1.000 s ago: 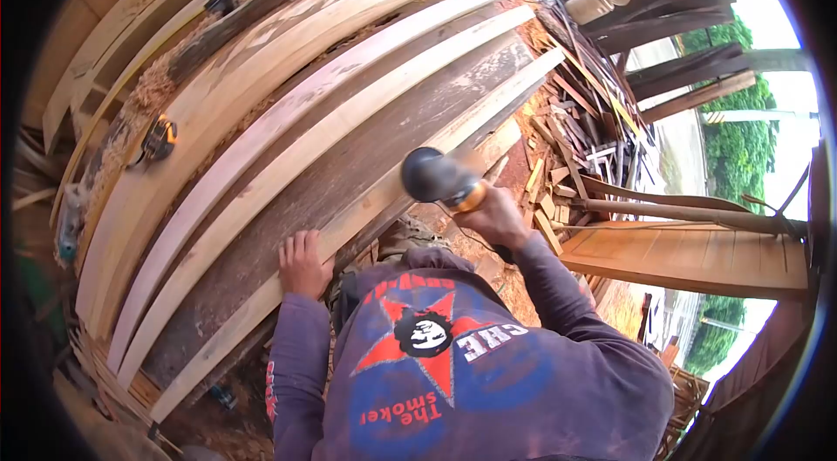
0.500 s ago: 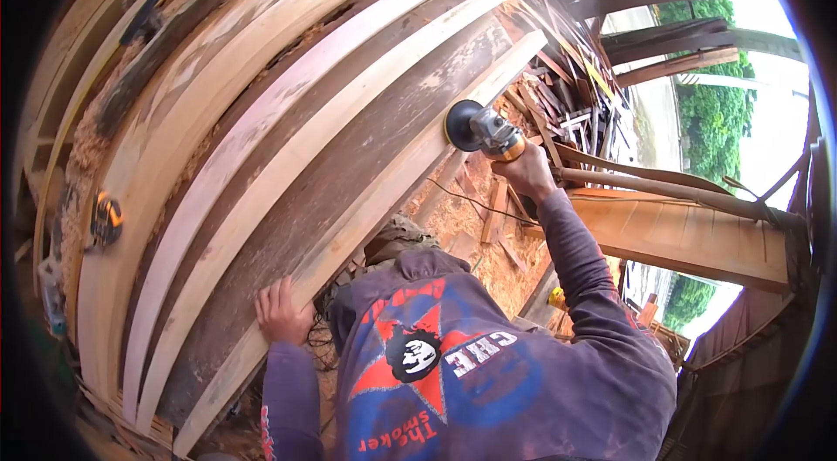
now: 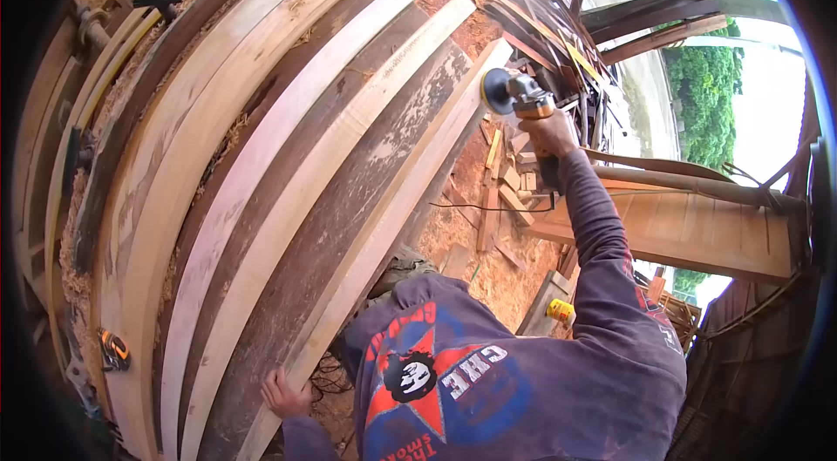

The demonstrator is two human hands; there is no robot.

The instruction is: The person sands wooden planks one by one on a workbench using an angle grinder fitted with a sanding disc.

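- The right hand (image 3: 549,130) has its fingers curled tight around the angle grinder (image 3: 528,97). That looks like a good hold for a tool that can kick.
- The round pad (image 3: 497,91) is at the far end of the near plank (image 3: 397,221), by its right edge. It is best to lay it on lightly and nearly flat, and to go slowly. Pushing hard on the rim could dig a dip.
- The left hand (image 3: 286,395) lies at the near end of this plank, fingers a bit apart and nearly straight. It seems to lean there, and has no tool. Well apart from the pad is a safe place for it.
- The black cord (image 3: 488,206) hangs near the wood scraps (image 3: 514,186). It should stay away from the pad.
- The pad's working face is hard to see, so I cannot tell if it touches the wood or is just beside it.
- The left thumb is hard to make out, and so is how hard that hand presses.
- The plank's near end runs out of view at the bottom.
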